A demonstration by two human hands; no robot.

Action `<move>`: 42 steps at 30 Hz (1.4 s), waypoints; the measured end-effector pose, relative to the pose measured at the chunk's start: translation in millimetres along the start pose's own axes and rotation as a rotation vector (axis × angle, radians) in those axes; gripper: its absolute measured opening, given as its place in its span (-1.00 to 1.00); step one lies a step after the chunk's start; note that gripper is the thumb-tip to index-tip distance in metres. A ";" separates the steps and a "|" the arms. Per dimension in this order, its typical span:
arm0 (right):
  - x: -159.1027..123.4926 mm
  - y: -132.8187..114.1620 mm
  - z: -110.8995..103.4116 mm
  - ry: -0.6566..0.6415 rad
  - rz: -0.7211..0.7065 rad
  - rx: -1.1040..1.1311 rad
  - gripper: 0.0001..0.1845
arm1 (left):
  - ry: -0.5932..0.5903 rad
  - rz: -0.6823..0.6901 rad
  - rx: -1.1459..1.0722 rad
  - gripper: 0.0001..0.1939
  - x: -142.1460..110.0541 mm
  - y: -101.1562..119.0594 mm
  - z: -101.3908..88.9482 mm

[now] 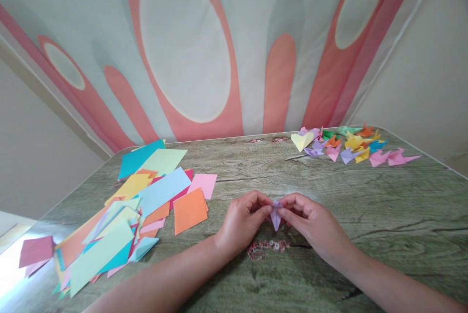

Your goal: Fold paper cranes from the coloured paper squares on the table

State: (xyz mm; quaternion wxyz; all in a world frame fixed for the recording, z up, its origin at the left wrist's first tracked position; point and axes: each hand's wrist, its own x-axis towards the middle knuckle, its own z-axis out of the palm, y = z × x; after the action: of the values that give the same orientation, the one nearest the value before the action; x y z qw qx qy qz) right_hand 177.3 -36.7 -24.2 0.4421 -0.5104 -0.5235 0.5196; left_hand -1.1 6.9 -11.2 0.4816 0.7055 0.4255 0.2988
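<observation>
A small folded piece of purple origami paper [276, 219] is pinched between my two hands, its pointed end toward me. My left hand [245, 215] grips its left side between thumb and forefinger. From the other side, my right hand [309, 218] holds it with thumb and fingertips, which partly cover its top. Just below the paper, a patch of pink and white floral print [268, 248] shows on the wood-grain table [252, 171].
Coloured paper sheets lie scattered on the left, among them an orange square [190, 210] and a light blue sheet [165, 190]. Several folded paper cranes [353, 141] and a pale yellow paper heart [302, 141] sit at the back right. Behind the table hangs a patterned cloth [252, 59].
</observation>
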 end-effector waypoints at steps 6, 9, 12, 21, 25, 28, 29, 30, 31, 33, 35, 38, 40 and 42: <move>1.1 -1.8 0.6 0.037 0.019 -0.020 -0.71 | -0.001 -0.005 -0.120 -0.82 0.7 2.3 2.0; 2.0 -0.9 0.5 0.013 0.046 -0.006 -0.68 | -0.004 -0.026 -0.155 -0.73 1.5 1.9 2.3; 1.9 -0.9 0.2 -0.011 0.047 -0.007 -0.74 | -0.023 -0.087 -0.188 -0.74 2.7 1.9 2.3; -0.9 -5.5 -0.4 0.019 -0.043 -0.229 -0.80 | 0.016 -0.141 -0.099 -0.79 2.9 6.6 0.6; -3.2 -7.4 1.1 0.018 -0.074 -0.290 -0.78 | -0.001 -0.158 -0.127 -0.75 2.4 7.3 0.8; -4.6 -9.0 2.3 0.021 -0.074 -0.304 -0.78 | -0.005 -0.146 -0.119 -0.75 1.3 8.2 1.6; -4.7 -9.3 2.5 0.024 -0.071 -0.299 -0.78 | -0.006 -0.141 -0.119 -0.75 0.9 8.3 1.9; -4.6 -9.3 2.5 0.025 -0.069 -0.290 -0.78 | -0.005 -0.136 -0.119 -0.75 0.6 8.3 2.1; -4.3 -9.2 2.4 0.025 -0.067 -0.277 -0.77 | -0.002 -0.132 -0.118 -0.75 0.3 8.2 2.2; -3.2 -8.6 2.0 0.015 -0.062 -0.246 -0.76 | 0.006 -0.128 -0.121 -0.74 0.3 7.8 2.4; -1.8 -7.8 1.5 0.004 -0.054 -0.214 -0.76 | 0.016 -0.129 -0.149 -0.74 0.9 7.1 2.9; -0.6 -7.0 1.7 -0.013 -0.036 -0.172 -0.78 | 0.005 -0.147 -0.249 -0.72 2.0 5.2 4.5; -1.0 -6.9 2.7 -0.028 -0.032 -0.151 -0.79 | -0.029 -0.153 -0.306 -0.72 2.2 3.8 5.7; -2.3 -7.2 4.3 -0.020 -0.030 -0.168 -0.78 | -0.042 -0.131 -0.278 -0.73 1.5 3.0 6.3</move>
State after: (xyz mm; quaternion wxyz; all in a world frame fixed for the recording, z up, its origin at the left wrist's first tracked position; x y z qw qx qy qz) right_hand 172.7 -38.9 -17.1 0.4001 -0.5326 -0.5772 0.4724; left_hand 5.8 5.0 -10.7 0.6019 0.6089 0.4148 0.3081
